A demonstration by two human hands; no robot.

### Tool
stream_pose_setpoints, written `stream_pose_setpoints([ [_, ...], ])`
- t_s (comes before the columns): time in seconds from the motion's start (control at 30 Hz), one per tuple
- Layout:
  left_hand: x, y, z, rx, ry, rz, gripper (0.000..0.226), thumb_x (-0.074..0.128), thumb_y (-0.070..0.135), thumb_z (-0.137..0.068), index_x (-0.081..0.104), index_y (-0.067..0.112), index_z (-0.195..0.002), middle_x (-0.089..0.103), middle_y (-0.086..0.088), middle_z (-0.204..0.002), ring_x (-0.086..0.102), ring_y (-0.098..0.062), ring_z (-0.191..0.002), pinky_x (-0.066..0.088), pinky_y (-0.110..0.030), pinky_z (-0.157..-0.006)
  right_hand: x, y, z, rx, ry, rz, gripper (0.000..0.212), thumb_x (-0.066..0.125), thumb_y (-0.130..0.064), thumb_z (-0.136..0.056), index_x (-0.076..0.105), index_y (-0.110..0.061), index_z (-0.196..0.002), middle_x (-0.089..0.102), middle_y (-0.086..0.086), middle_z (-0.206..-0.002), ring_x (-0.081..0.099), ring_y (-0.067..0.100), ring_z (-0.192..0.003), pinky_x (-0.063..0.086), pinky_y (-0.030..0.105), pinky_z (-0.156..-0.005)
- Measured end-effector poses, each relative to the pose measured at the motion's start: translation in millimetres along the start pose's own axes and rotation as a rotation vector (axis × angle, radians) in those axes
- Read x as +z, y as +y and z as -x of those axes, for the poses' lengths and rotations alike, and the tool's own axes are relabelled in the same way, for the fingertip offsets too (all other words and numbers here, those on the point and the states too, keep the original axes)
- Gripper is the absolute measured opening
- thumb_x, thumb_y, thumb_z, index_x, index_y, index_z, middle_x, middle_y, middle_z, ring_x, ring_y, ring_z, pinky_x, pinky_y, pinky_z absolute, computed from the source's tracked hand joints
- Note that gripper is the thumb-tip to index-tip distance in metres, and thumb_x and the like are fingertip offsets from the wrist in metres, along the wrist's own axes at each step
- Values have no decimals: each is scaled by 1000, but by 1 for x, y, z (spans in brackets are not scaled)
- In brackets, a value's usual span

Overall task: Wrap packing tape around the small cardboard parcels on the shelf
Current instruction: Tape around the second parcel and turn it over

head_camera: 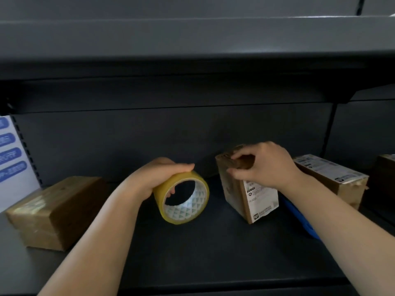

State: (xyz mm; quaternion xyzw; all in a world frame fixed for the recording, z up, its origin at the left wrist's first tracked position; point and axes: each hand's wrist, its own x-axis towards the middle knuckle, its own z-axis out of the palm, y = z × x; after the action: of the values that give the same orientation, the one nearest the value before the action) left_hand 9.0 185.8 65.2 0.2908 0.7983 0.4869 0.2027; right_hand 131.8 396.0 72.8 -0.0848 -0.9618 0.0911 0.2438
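Head view. Dark grey metal shelf (192,248), with an upper shelf board (192,39) overhead.

Parcels counted: four cardboard boxes.
1. Left parcel (55,210): lies flat at the left end of the shelf, glossy with tape over its faces.
2. Middle parcel (245,195): stands on end right of centre, white printed label on its near face.
3. Right parcel (333,180): lies flat behind the right forearm, white label on top, torn edge at its near end.
4. Dark box (384,174): at the right frame edge, only partly in view.

Tape rolls: one. The tape roll (181,197) is yellowish-clear with a white patterned core, stands on its edge on the shelf between the left and middle parcels, apart from both.

Hands: two. The left hand (158,178) grips the tape roll from above, fingers curled through the core, thumb along the outer rim. The right hand (263,165) rests on the top of the middle parcel, fingers curled and pinching at its upper edge.

One blue object (299,216) lies under the right forearm; kind cannot be told. One white sign (12,159) with blue labels at far left, text blurred.
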Motion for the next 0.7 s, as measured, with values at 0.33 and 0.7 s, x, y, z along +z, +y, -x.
stream_pose_setpoints([
  [0.33,-7,-51,14,357,-642,614,22,68,30,-80,61,9,-78,65,-2,-61,62,-13,-56,51,-25,-60,4,4,17,-24,-117,57,55,29,-65,-86,39,-44,-136,38,-17,-146,30,9,-138,38,39,-105],
  [0.7,-12,-44,37,353,-415,457,41,80,41,-62,66,7,-81,65,-6,-53,62,-16,-48,51,-24,-54,9,5,20,-68,-93,147,76,21,-79,-78,38,-39,-139,39,-14,-147,36,11,-134,41,36,-100],
])
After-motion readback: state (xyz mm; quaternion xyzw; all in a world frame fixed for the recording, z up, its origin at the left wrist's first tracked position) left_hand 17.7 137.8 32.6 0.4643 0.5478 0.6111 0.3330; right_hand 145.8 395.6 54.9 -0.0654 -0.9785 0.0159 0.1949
